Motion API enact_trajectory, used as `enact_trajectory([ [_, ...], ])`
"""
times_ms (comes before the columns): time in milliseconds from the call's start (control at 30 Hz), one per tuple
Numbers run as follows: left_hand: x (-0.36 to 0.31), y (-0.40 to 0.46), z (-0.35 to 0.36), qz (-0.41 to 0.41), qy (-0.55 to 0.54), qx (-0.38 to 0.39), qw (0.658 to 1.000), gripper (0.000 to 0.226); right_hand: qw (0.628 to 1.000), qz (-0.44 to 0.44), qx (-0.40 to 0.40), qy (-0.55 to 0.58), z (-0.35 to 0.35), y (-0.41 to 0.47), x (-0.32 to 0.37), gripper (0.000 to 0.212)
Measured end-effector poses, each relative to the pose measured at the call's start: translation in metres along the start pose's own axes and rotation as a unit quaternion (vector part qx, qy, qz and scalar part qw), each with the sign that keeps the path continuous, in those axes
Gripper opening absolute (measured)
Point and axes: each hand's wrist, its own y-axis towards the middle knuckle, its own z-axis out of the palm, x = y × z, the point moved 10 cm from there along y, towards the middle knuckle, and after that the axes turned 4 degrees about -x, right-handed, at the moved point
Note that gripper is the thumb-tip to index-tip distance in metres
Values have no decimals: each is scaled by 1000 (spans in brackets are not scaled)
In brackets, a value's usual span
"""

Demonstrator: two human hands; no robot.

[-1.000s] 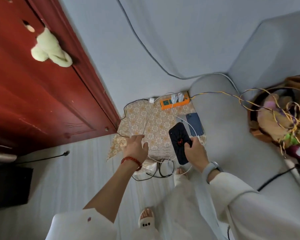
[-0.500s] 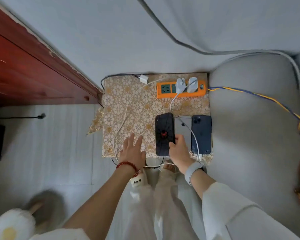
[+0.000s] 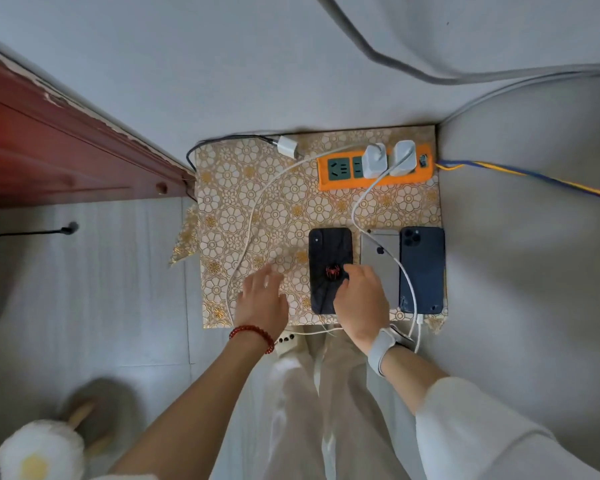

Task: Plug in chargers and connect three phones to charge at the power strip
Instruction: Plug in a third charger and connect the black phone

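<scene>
An orange power strip [image 3: 329, 180] lies at the back of a small table covered with a floral cloth [image 3: 229, 188]. Two white chargers [image 3: 373, 161] [image 3: 404, 156] sit in its sockets. A third white charger [image 3: 287, 146] lies loose at the back edge, on a black cable. Three phones lie face down side by side: a black phone with a red spider [image 3: 328, 251], a silver phone [image 3: 378, 258] and a dark blue phone [image 3: 425, 268]. My right hand [image 3: 359, 299] grips the black phone's lower right corner. My left hand [image 3: 262, 299] rests flat on the cloth, fingers apart, beside a long white cable [image 3: 250, 230].
A second white cable [image 3: 407, 285] crosses the silver phone to the blue phone's near end. A red wooden door [image 3: 49, 143] stands at left, a grey cushioned seat [image 3: 534, 271] at right. Blue-yellow wires [image 3: 534, 176] leave the strip. A fluffy slipper [image 3: 42, 452] lies on the floor.
The view has dropped closer over the table. The black phone, first held up in my right hand, now lies flat beside the silver one. My left hand has spread on the cloth.
</scene>
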Motion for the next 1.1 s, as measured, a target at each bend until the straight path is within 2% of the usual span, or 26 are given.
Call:
enact_trajectory([
  [100,6,19,-46,-4,-60,-120,991,33,991,-120,-61,13,-24,1,45,34],
  [200,10,53,-80,-6,-100,-163,982,48,953,-262,-153,12,-61,3,99,30],
  [267,2,79,-83,4,-96,-119,988,58,932,-303,-199,-24,-80,14,124,34],
  [367,-24,95,-76,66,-136,-40,988,45,908,-338,-216,-120,-93,36,151,38],
  [433,-40,83,-74,118,-146,-13,982,33,907,-329,-184,-187,-91,53,152,34],
  [500,-52,60,-63,195,-97,13,976,28,908,-316,-137,-237,-88,61,141,38],
  [600,-55,29,-38,259,-24,112,959,28,872,-347,-83,-334,-76,53,114,30],
  [667,-50,34,-38,254,-19,112,960,32,837,-390,-94,-373,-73,44,102,25],
  [767,-44,76,-68,194,-15,-5,981,37,799,-432,-128,-398,-68,45,96,44],
  [833,-43,108,-87,151,8,-55,987,48,773,-451,-150,-421,-63,49,94,44],
  [933,-49,148,-95,129,63,-40,989,64,726,-469,-156,-477,-54,55,80,46],
  [1000,-53,166,-94,123,95,-27,987,67,699,-465,-149,-523,-49,59,67,47],
  [1100,-60,183,-99,107,98,-57,988,65,702,-478,-173,-498,-56,58,58,41],
])
